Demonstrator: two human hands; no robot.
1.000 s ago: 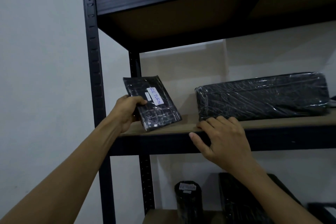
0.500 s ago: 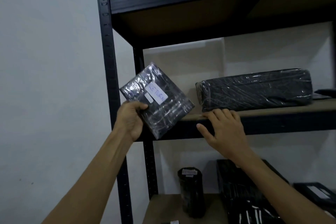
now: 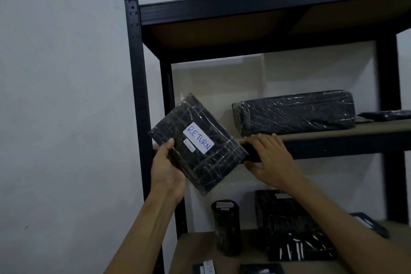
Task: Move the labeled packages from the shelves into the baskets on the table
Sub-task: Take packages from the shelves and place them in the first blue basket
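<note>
Carry flat package (image 3: 198, 151) to table with label (image 3: 198, 137) facing you; read it before choosing basket; baskets not in view. Your left hand (image 3: 168, 169) grips package's lower-left edge, thumb on front, fingers behind; package in air, just before shelf edge (image 3: 333, 147). Your right hand (image 3: 271, 158) rests open on shelf edge, fingers straight, holding nothing.

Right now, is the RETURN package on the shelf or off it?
Off. The left hand grips the package, tilted, in the air in front of the shelf edge.
</note>
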